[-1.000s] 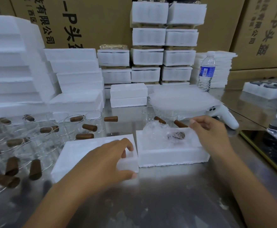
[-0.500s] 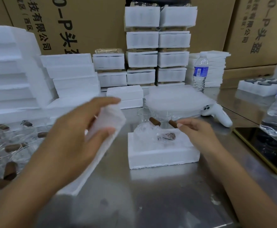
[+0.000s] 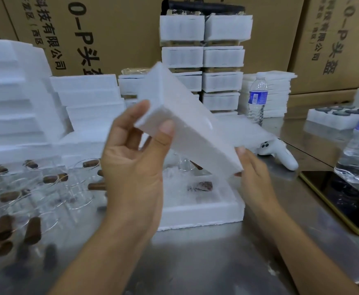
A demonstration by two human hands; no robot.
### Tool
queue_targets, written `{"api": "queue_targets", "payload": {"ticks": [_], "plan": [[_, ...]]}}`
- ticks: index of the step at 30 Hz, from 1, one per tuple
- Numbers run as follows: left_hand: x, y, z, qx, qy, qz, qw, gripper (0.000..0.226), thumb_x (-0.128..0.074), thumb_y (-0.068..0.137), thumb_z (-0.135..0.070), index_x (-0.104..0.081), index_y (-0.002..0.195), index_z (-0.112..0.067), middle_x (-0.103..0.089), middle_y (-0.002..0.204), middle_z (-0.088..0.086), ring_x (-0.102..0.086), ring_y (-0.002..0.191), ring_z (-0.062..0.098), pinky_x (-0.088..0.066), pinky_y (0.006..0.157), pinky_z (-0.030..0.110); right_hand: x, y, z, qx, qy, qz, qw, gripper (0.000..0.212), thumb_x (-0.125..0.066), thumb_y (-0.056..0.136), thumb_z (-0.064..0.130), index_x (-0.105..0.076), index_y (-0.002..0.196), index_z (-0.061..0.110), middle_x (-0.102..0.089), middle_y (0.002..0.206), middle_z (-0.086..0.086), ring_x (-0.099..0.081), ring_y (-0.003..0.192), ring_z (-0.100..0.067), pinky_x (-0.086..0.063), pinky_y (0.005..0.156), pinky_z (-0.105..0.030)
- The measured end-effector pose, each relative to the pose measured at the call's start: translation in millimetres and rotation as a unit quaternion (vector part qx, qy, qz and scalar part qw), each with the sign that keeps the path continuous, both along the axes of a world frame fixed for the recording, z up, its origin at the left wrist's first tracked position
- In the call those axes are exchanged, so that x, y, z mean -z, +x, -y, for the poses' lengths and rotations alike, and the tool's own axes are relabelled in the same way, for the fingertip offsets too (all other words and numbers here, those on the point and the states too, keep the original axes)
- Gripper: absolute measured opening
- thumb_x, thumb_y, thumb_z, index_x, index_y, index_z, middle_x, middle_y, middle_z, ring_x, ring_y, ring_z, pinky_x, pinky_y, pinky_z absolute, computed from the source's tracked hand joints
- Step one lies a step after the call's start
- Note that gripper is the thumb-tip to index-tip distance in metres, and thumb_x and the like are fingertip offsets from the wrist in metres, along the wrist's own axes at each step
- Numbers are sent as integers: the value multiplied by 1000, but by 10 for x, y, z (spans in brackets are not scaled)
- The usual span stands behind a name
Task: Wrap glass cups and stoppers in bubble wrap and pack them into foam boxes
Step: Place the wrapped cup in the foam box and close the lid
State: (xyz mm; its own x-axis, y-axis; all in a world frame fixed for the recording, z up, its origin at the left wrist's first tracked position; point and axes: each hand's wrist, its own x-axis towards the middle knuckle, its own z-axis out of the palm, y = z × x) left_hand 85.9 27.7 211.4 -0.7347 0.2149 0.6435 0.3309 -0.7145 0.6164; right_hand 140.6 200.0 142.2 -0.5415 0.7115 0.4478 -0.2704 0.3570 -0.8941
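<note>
Lid placement: left hand (image 3: 131,167) grips the left end of the tilted foam lid (image 3: 187,116), right hand (image 3: 257,182) pinches its low right corner, above the packed foam box (image 3: 206,216). Level the lid and match its edges to the box before pressing down.

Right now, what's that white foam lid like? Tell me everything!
The foam lid is a flat, thick white slab of grainy foam. It hangs tilted in the air, sloping down to the right, above the open foam box. The left hand grips its left corner, thumb on the face; the right hand holds its lower right corner.
</note>
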Motion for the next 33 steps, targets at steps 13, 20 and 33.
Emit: {"api": "queue_targets", "payload": {"ticks": [13, 20, 33], "plan": [[337, -232, 124, -1, -186, 212, 959, 26, -61, 78, -41, -66, 91, -19, -74, 85, -12, -68, 80, 2, -48, 80, 22, -88, 57, -156, -40, -215, -19, 976, 22, -63, 86, 37, -73, 74, 22, -70, 84, 5, -65, 85, -16, -48, 81, -36], [640, -501, 170, -98, -300, 232, 920, 18, -52, 92, -35, -60, 77, -27, -50, 61, -14, -46, 68, 10, -37, 68, 27, -40, 38, -119, -45, -186, 55, 980, 25, -59, 87, 34, -60, 87, 9, -57, 78, 0, -53, 76, -17, -39, 70, -31], [729, -667, 222, -55, -371, 206, 904, 12, -62, 82, -43, -66, 85, -32, -68, 95, -7, -60, 98, 19, -44, 95, 40, -68, 37, -135, -46, -196, 170, 965, 39, -58, 65, 47, -62, 90, 17, -58, 88, -7, -53, 86, -29, -38, 80, -39]]}}
